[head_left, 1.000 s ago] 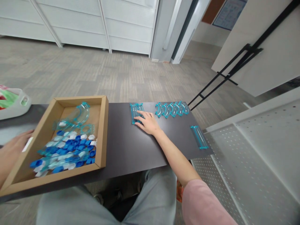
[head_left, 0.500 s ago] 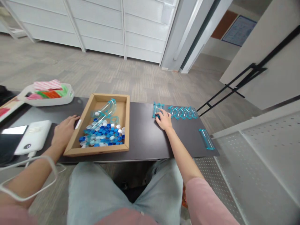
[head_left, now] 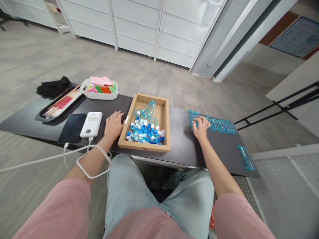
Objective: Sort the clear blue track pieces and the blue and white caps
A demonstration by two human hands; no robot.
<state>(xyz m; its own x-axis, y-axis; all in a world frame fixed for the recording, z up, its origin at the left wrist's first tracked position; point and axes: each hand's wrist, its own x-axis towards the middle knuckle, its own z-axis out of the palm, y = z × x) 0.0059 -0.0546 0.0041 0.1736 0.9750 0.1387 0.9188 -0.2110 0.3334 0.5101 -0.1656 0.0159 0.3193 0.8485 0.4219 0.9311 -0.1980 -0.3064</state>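
My left hand [head_left: 114,126] lies open on the dark table, its fingertips against the left side of a shallow cardboard tray [head_left: 127,119]. Inside that tray are many small blue, white and pale blue plastic pieces [head_left: 147,131], with a curved clear teal plastic part [head_left: 150,109] among them. My right hand [head_left: 201,128] is curled, thumb and fingers closed at the edge of a clear teal plastic piece [head_left: 193,115], which stays on the table and is partly hidden by the fingers. Beside it runs a row of several arched teal pieces [head_left: 221,125].
A teal half-tube [head_left: 246,158] lies near the table's right end. Left of the tray are a white power bank [head_left: 91,124] with a cable [head_left: 99,147], a black phone [head_left: 72,127], a white basket [head_left: 99,95], a black tray [head_left: 43,116] and black gloves [head_left: 53,88].
The camera view has shifted, so the table's left end shows now. My right hand stays at the same teal piece, its fingers drawn more together. My left hand remains beside the tray.
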